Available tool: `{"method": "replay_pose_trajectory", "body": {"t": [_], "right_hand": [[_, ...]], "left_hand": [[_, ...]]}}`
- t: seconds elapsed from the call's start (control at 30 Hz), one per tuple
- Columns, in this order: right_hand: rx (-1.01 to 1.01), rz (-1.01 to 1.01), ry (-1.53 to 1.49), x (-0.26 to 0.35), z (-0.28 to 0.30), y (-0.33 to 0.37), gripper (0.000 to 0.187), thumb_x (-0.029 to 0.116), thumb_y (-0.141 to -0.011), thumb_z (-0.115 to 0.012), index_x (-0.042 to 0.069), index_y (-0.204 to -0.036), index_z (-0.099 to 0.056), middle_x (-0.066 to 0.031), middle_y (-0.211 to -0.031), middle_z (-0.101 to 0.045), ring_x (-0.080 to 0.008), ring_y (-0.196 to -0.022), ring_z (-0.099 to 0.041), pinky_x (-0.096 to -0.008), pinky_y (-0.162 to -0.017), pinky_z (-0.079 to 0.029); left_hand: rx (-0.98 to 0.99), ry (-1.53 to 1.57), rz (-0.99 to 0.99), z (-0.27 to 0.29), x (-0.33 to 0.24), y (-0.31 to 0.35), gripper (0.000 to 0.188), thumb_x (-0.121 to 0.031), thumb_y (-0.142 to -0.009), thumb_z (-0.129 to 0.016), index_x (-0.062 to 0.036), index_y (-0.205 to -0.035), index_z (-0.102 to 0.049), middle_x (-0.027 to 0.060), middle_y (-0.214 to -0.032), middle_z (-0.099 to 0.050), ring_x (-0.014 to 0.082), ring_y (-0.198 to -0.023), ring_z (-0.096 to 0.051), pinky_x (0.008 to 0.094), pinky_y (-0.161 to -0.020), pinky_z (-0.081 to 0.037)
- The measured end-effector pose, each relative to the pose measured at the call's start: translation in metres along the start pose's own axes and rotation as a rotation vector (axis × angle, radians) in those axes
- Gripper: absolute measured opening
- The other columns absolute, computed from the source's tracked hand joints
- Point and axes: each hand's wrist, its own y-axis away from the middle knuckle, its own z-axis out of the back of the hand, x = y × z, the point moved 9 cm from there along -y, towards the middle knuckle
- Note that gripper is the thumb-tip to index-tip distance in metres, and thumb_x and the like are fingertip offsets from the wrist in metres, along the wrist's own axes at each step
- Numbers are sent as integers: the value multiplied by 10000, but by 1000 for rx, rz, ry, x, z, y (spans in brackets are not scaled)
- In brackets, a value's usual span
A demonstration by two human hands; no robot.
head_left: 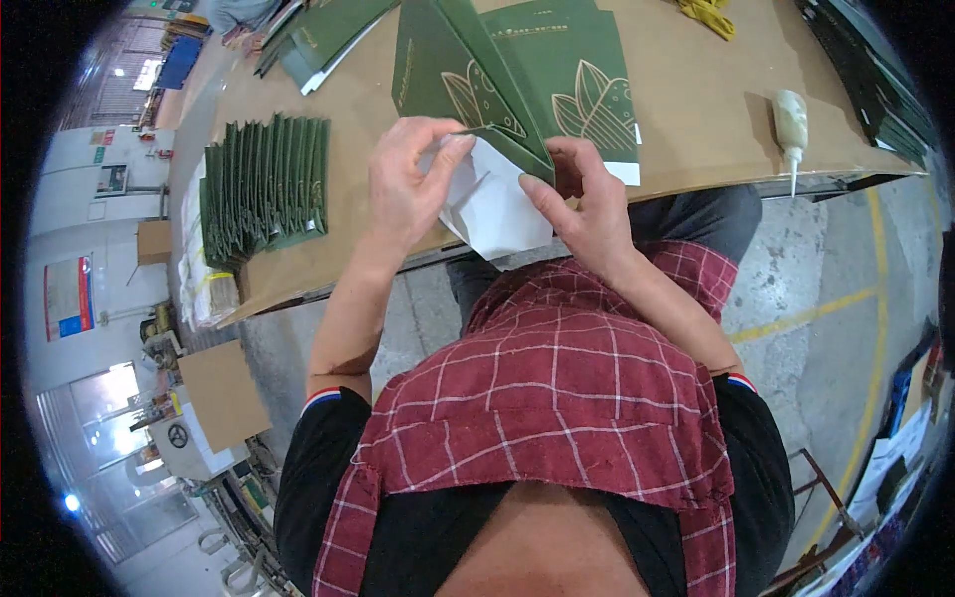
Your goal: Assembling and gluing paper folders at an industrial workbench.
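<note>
Between my hands is a green paper bag (423, 65) with a gold leaf pattern, its white end flaps (492, 204) spread toward me. My left hand (413, 179) pinches the flap's left edge between thumb and fingers. At the right corner, my right hand (589, 204) is closed on the bag, thumb in front and fingers partly hidden behind. Flat green printed sheets (587, 70) with the same leaf pattern lie on the table under and beyond the bag.
Folded green bags (264, 184) stand in a row at the left of the brown table (696, 109). A squeeze bottle (791, 129) with a thin nozzle lies at the right edge. A yellow glove (708, 15) and more green sheets (323, 40) are farther back. Dark stacked sheets (875, 90) lie far right.
</note>
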Motion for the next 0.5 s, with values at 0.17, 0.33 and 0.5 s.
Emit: {"method": "replay_pose_trajectory", "body": {"t": [0.17, 0.33, 0.5], "right_hand": [[-72, 156, 156, 18, 5, -4, 289, 111, -780, -634, 5, -1014, -502, -66, -773, -563, -84, -613, -528, -215, -551, -444], [-59, 154, 132, 23, 7, -6, 283, 102, -774, -636, 10, -1012, -511, -77, -779, -568, -93, -619, -541, -226, -553, -454], [-65, 235, 148, 35, 4, 0, 270, 89, -758, -634, 24, -986, -505, -106, -663, -560, -185, -539, -569, -281, -511, -466]], "left_hand": [[111, -11, -116, 6, -22, -1, 143, -79, -768, -623, -11, -893, -608, 100, -897, -608, 154, -711, -581, 240, -605, -457], [136, 32, 2, 10, -24, -4, 140, -98, -757, -626, -11, -864, -604, 96, -808, -608, 200, -632, -589, 277, -547, -477], [127, 21, -7, 14, -28, -8, 154, -100, -776, -608, -14, -903, -595, 98, -810, -604, 192, -630, -587, 270, -542, -470]]}}
